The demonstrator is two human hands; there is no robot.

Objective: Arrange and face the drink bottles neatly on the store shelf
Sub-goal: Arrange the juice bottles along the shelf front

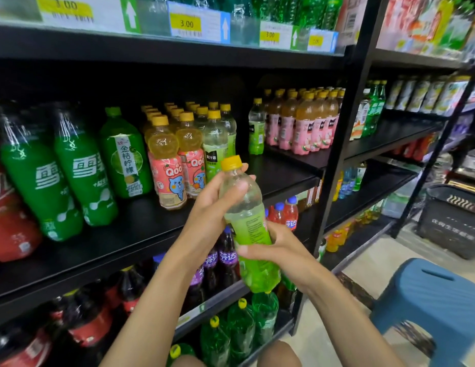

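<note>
Bottle (pixel 251 223) between left hand (pixel 214 205), right hand (pixel 277 247)

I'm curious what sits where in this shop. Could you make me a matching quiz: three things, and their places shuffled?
1. clear plastic bottle with yellow cap and green label
2. blue plastic stool
3. black plastic basket

A. on the floor, beyond the stool
B. gripped by left hand and right hand
C. on the floor, bottom right corner

Pairs: 1-B, 2-C, 3-A
</note>
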